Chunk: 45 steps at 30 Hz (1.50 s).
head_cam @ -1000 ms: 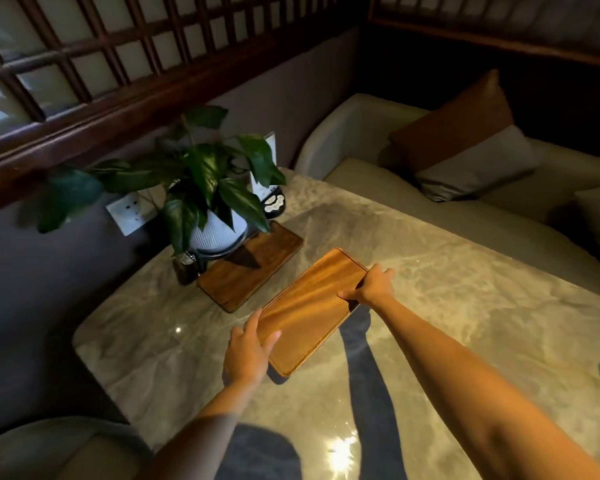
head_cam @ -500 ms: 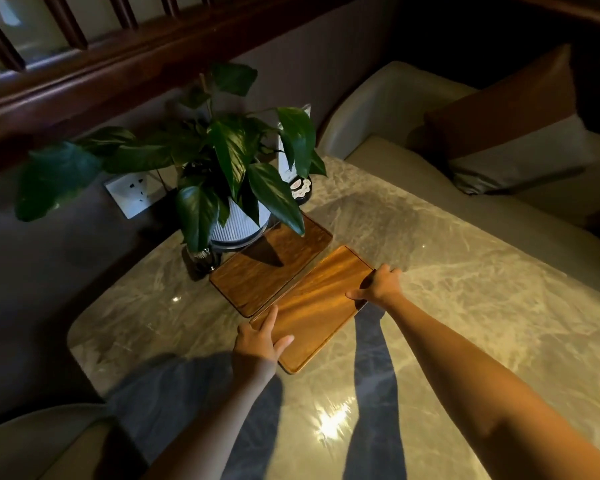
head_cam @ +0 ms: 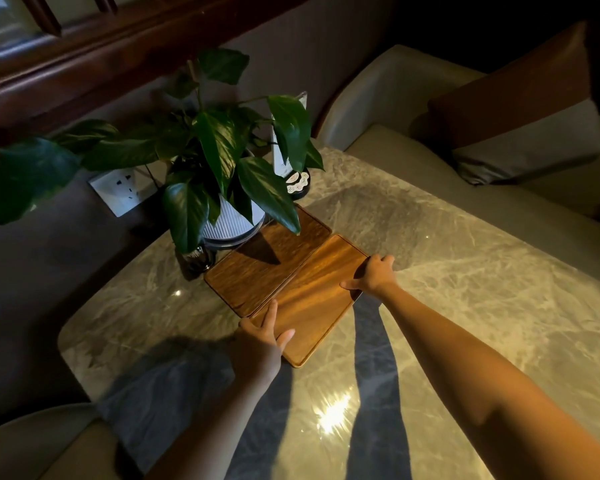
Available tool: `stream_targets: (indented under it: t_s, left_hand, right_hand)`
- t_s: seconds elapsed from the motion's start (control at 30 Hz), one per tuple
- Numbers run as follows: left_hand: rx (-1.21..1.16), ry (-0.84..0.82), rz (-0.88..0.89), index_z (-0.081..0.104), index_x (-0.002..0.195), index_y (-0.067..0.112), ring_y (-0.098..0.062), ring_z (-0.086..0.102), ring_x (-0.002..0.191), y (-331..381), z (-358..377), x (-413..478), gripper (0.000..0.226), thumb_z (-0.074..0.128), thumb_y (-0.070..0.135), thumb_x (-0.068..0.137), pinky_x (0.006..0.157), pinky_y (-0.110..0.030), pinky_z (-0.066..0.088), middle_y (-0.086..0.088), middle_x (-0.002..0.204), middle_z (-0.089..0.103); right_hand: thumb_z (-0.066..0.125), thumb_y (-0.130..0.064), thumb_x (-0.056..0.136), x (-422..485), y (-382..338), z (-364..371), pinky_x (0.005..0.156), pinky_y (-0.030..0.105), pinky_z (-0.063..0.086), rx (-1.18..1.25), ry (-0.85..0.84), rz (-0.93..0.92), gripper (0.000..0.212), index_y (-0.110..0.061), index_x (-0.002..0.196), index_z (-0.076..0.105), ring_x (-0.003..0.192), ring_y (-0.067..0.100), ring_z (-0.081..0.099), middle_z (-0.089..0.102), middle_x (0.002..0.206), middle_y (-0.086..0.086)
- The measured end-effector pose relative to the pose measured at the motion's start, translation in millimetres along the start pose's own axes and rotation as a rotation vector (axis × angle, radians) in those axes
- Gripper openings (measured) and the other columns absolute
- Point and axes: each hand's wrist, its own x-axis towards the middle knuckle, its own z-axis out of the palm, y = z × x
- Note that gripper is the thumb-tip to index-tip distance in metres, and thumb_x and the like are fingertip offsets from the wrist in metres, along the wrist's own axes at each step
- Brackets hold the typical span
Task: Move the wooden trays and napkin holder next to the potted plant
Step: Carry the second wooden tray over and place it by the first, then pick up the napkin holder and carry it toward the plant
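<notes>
Head view has us reaching over the marble bench (head_cam: 465, 271) with both arms, holding the lighter wooden tray (head_cam: 309, 299) at opposite sides. Our left hand (head_cam: 262, 336) takes its near left corner, fingers (head_cam: 270, 311) laid along the rim and thumb spread on the tray's face; our right hand (head_cam: 373, 277) curls over the far right edge, thumb on top. Gripping two opposite sides lets us steer the tray squarely, we judge, so its long side meets the darker wooden tray (head_cam: 267, 263) flush. The two long edges look touching or very nearly so, though whether the lighter tray rests fully on the bench we cannot tell

The darker tray lies just beside the potted plant (head_cam: 222, 188), its far corner under the leaves and close to the ribbed white pot. Beyond the plant stands a small upright holder on a dark base (head_cam: 293, 157); it may be the napkin holder, but we cannot say for sure

Room is tight toward the plant and wall, where leaves overhang. To the right the bench is open, and our side of the lighter tray is open as well, so we can draw our hands back freely
</notes>
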Motion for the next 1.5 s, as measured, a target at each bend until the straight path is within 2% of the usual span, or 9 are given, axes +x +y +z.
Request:
stream_targets:
  t_s: [0.1, 0.27, 0.37, 0.5, 0.73, 0.87, 1.07, 1.27, 1.5]
  left_hand:
    - [0.006, -0.009, -0.015, 0.015, 0.144, 0.036, -0.026, 0.056, 0.101, 2, -2, -2, 0.069, 0.039, 0.062, 0.084, 0.084, -0.034, 0.049, -0.018, 0.122, 0.050]
    - [0.048, -0.026, -0.036, 0.010, 0.144, 0.036, -0.027, 0.049, 0.116, 4, -6, -6, 0.065, 0.028, 0.062, 0.087, 0.093, -0.037, 0.045, -0.016, 0.134, 0.041]
    - [0.066, 0.040, -0.017, 0.018, 0.143, 0.033, -0.023, 0.053, 0.104, 7, -15, -11, 0.062, 0.028, 0.059, 0.089, 0.081, -0.031, 0.047, -0.014, 0.123, 0.048]
    - [0.065, 0.165, 0.085, 0.034, 0.139, 0.022, -0.023, 0.054, 0.095, 16, -30, -19, 0.058, 0.034, 0.053, 0.090, 0.076, -0.030, 0.046, -0.013, 0.113, 0.055]
    - [0.106, 0.249, 0.336, 0.034, 0.140, 0.018, -0.033, 0.046, 0.120, 73, -62, -28, 0.059, 0.043, 0.048, 0.090, 0.091, -0.042, 0.044, -0.019, 0.135, 0.046]
    - [0.166, 0.222, 0.469, 0.019, 0.145, 0.021, -0.031, 0.026, 0.138, 119, -72, -38, 0.062, 0.035, 0.049, 0.092, 0.107, -0.044, 0.031, -0.016, 0.152, 0.025]
    - [0.185, 0.213, 0.617, 0.005, 0.147, 0.026, -0.026, 0.005, 0.145, 203, -74, -69, 0.064, 0.029, 0.051, 0.093, 0.115, -0.044, 0.017, -0.009, 0.158, 0.002]
    - [0.133, 0.163, 0.735, 0.000, 0.146, 0.029, -0.023, -0.006, 0.146, 300, -64, -108, 0.062, 0.025, 0.051, 0.094, 0.118, -0.046, 0.004, -0.004, 0.158, -0.008]
    - [0.053, 0.065, 0.857, -0.002, 0.146, 0.030, -0.023, -0.005, 0.146, 405, -35, -154, 0.067, 0.028, 0.055, 0.091, 0.118, -0.047, 0.006, -0.004, 0.158, -0.008]
  right_hand:
    - [0.079, -0.039, 0.069, -4, 1, -1, 0.103, 0.040, 0.042, 0.000, -0.004, -0.016, 0.085, 0.002, 0.130, 0.037, 0.120, 0.037, 0.045, 0.032, 0.135, 0.021]
    - [0.070, -0.038, 0.080, -18, 7, -5, 0.108, 0.043, 0.038, 0.009, 0.019, -0.098, 0.079, -0.002, 0.138, 0.030, 0.127, 0.039, 0.040, 0.033, 0.139, 0.022]
    - [0.061, -0.038, 0.086, -31, 11, -10, 0.107, 0.045, 0.037, -0.039, 0.076, -0.166, 0.070, -0.002, 0.137, 0.030, 0.128, 0.039, 0.037, 0.032, 0.140, 0.022]
    - [0.048, -0.042, 0.093, -54, 20, -19, 0.112, 0.044, 0.029, -0.130, 0.121, -0.240, 0.075, -0.007, 0.148, 0.012, 0.140, 0.039, 0.021, 0.009, 0.156, 0.021]
    - [0.035, -0.053, 0.094, -104, 59, -44, 0.118, 0.046, 0.014, -0.278, 0.224, -0.368, 0.081, -0.010, 0.149, -0.007, 0.147, 0.032, 0.001, -0.012, 0.159, 0.015]
    - [0.031, -0.054, 0.094, -133, 96, -65, 0.119, 0.048, 0.003, -0.298, 0.241, -0.331, 0.082, -0.012, 0.148, -0.014, 0.147, 0.032, -0.011, -0.019, 0.158, 0.013]
    - [0.029, -0.053, 0.095, -179, 168, -112, 0.119, 0.048, -0.004, -0.299, 0.310, -0.249, 0.081, -0.012, 0.146, -0.018, 0.145, 0.032, -0.018, -0.024, 0.156, 0.013]
    - [0.031, -0.054, 0.094, -213, 255, -163, 0.119, 0.047, -0.004, -0.277, 0.437, -0.151, 0.083, -0.014, 0.146, -0.018, 0.145, 0.031, -0.019, -0.024, 0.156, 0.012]
    - [0.031, -0.057, 0.093, -244, 369, -205, 0.119, 0.046, 0.000, -0.249, 0.550, 0.003, 0.085, -0.013, 0.146, -0.019, 0.146, 0.032, -0.015, -0.022, 0.157, 0.013]
